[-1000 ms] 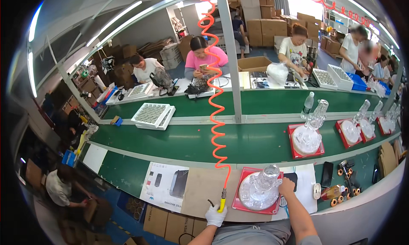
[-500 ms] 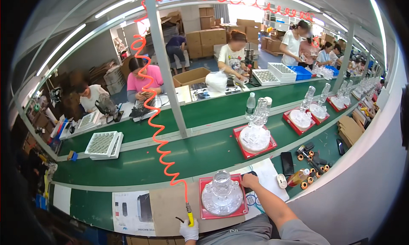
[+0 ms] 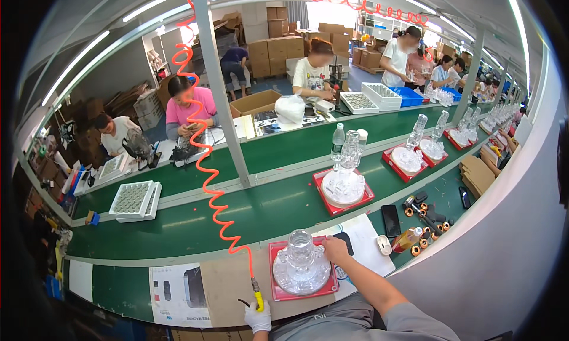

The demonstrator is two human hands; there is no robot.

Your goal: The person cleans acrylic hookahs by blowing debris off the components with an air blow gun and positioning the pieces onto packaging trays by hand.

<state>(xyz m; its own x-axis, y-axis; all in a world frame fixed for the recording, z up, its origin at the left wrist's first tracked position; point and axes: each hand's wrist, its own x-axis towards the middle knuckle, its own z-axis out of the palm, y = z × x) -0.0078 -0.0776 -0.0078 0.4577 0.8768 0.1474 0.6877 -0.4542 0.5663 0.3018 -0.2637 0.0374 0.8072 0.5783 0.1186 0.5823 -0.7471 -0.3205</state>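
Note:
My left hand, in a white glove, is wrapped round a yellow air blow gun at the lower middle. An orange coiled hose runs up from the gun. Just right of it, a red tray lies on brown cardboard and carries a clear plastic part with a round base and an upright cylinder. My bare right hand is closed at the tray's upper right edge, its fingertips partly hidden. Beside that hand, a dark flat object rests on a white sheet.
More red trays with clear parts line the green belt, with a bottle behind the nearest. White trays stand left. A black phone, drink bottle and copper-coloured rings lie right. Co-workers sit across the belt.
My right hand has shifted from over the dark object to the red tray's edge, uncovering more of that object. The whole view has shifted slightly. My left hand still holds the air blow gun.

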